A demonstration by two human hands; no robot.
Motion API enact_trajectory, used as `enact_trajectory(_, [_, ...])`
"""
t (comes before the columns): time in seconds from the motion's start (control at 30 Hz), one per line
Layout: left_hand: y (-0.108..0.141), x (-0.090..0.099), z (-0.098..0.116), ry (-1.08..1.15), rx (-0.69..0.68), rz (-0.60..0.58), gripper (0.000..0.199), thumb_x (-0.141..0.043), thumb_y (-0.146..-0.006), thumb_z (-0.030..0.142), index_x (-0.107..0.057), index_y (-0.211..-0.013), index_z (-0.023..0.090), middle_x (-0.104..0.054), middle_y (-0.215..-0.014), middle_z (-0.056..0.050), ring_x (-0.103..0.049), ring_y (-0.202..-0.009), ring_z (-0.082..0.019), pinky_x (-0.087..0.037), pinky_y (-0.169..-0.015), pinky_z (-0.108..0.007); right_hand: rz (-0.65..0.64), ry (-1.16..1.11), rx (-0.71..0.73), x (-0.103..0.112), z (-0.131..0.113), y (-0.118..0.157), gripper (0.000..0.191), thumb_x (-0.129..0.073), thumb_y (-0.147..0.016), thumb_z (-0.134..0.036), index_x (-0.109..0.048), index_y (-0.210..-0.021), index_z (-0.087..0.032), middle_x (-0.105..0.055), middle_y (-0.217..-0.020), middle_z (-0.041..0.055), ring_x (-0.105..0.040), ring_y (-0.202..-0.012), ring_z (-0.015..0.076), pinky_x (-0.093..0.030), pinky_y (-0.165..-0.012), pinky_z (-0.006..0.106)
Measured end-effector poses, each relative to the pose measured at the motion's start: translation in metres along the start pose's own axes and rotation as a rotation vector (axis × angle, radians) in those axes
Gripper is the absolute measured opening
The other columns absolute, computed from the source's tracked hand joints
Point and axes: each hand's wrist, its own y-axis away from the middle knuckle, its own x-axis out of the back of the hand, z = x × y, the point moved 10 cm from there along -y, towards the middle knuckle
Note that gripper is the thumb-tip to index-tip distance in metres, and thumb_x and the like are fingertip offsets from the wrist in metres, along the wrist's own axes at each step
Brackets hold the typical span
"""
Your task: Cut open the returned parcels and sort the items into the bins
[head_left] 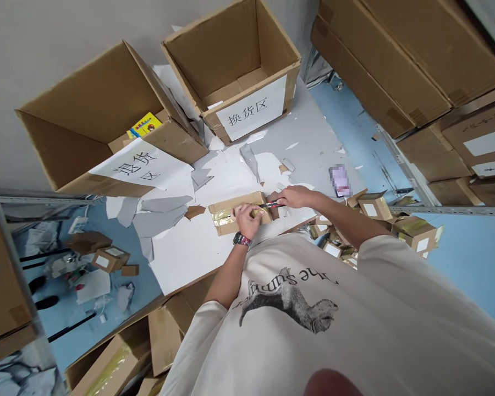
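A small cardboard box (224,218) with shiny yellowish tape lies flat on the white-topped table near my body. My left hand (248,218) rests on top of it, fingers curled and pressed to the taped surface, with a watch (242,238) at the wrist. In my right hand (293,197) is a slim red-and-black cutter (271,204), its fist closed round the handle. The cutter reaches left across the box's right end, towards my left fingers. Its tip is too small to make out.
Two large open cartons with paper signs, a left carton (86,110) holding a yellow packet (146,125) and a right carton (289,88), stand behind. Torn grey-white scraps (165,212) litter the table. A phone (340,180) lies right. Small boxes (414,231) are piled beyond the right edge.
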Motion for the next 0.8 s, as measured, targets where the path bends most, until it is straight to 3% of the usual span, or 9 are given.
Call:
enact_trajectory(0.17, [0.003,-0.002,0.002,-0.014,-0.003,-0.013,0.006,-0.079,-0.096,0.037,-0.082,-0.094,0.033,-0.083,-0.113,-0.005,-0.064,-0.130,-0.037,-0.024,-0.128,-0.061,-0.020,0.018,0.047,0.006,0.007,0.009,0.035,-0.052,-0.114,-0.040,-0.084,-0.117,-0.026,-0.084,-0.114,0.0116,-0.073,-0.096,0.0276,-0.038,-0.074,0.033])
enact_trajectory(0.3, [0.000,0.000,0.003,0.001,-0.003,-0.005,0.006,-0.078,-0.096,0.036,-0.082,-0.093,0.033,-0.083,-0.112,-0.005,-0.064,-0.129,-0.036,-0.023,-0.130,-0.060,-0.039,0.031,0.088,0.013,-0.011,-0.005,0.034,-0.055,-0.112,-0.039,-0.085,-0.118,-0.025,-0.085,-0.111,0.0116,-0.072,-0.093,0.0266,-0.039,-0.075,0.033])
enact_trajectory(0.43, [-0.001,-0.001,0.004,-0.019,-0.015,-0.015,0.007,-0.078,-0.097,0.036,-0.082,-0.094,0.032,-0.083,-0.112,-0.005,-0.064,-0.128,-0.036,-0.024,-0.129,-0.060,-0.122,0.019,0.106,0.013,-0.023,-0.021,0.031,-0.058,-0.111,-0.037,-0.085,-0.113,-0.022,-0.081,-0.086,0.0078,-0.068,-0.078,0.0223,-0.039,-0.074,0.031])
enact_trajectory(0.57, [0.002,-0.002,0.005,-0.011,-0.027,-0.012,0.006,-0.080,-0.097,0.037,-0.083,-0.096,0.032,-0.084,-0.113,-0.005,-0.065,-0.128,-0.036,-0.024,-0.130,-0.059,-0.215,-0.101,0.096,0.009,-0.014,-0.019,0.034,-0.054,-0.114,-0.039,-0.080,-0.105,-0.020,-0.070,-0.065,0.0023,-0.059,-0.061,0.0187,-0.041,-0.070,0.031])
enact_trajectory(0.8, [0.009,-0.003,0.005,0.003,-0.001,-0.029,0.006,-0.079,-0.098,0.037,-0.083,-0.096,0.033,-0.083,-0.111,-0.005,-0.065,-0.128,-0.036,-0.020,-0.134,-0.061,-0.266,-0.244,0.089,0.001,0.009,-0.004,0.032,-0.055,-0.113,-0.042,-0.069,-0.093,-0.022,-0.064,-0.062,0.0005,-0.057,-0.056,0.0180,-0.041,-0.065,0.030])
